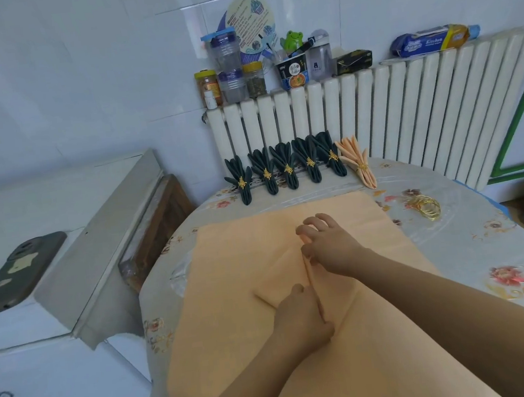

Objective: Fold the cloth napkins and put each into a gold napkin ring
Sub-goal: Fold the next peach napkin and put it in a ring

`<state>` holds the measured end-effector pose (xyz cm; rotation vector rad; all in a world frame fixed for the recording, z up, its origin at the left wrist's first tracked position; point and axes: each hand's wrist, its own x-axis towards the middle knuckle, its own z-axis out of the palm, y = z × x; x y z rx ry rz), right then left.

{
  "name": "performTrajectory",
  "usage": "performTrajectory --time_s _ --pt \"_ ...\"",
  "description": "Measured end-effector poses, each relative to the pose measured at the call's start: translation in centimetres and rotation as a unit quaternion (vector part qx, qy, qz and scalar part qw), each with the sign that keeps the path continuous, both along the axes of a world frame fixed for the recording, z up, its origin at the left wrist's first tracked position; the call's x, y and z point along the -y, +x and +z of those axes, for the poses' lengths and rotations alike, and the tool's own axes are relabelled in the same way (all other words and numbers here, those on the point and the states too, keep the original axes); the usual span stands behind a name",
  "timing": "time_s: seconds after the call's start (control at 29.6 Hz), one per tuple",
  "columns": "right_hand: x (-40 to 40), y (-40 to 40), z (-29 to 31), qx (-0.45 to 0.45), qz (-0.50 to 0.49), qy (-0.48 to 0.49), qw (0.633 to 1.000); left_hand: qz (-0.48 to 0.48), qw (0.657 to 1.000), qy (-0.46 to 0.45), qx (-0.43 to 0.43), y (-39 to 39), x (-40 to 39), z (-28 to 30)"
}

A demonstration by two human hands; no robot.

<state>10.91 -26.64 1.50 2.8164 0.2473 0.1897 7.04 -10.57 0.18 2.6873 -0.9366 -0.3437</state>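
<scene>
A round table [501, 238] with a floral cover stands before a white radiator [406, 108], and a peach cloth napkin [244, 258] lies spread across it. At the napkin's middle, both hands pinch a raised pleat: the right hand [328, 244] farther along, the left hand [299, 317] nearer. Loose gold napkin rings [425, 208] lie right of the hands.

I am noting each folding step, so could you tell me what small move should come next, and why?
Probably press the next pleat: the left hand and right hand pinch a narrow fold in the peach napkin, most of which lies flat.
</scene>
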Motion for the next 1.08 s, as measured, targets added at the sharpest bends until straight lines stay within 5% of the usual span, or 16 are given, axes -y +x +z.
performTrajectory --time_s 0.47,0.81,0.98,1.08 --pt "0.0 0.2 -5.0 0.03 -0.203 0.215 0.955 -0.076 0.995 0.033 -0.053 2.1 0.0 -0.1" --pt "-0.3 -0.3 -5.8 0.055 -0.209 0.196 0.957 -0.091 0.992 0.039 -0.077 2.6 -0.1 -0.1" --pt "-2.8 -5.4 -4.7 0.233 -0.145 0.324 0.905 -0.099 0.987 0.033 -0.125 3.7 -0.3 0.3" --pt "-5.8 -8.9 -5.4 0.206 -0.094 0.363 0.904 -0.111 0.984 0.027 -0.137 4.8 -0.6 0.4"
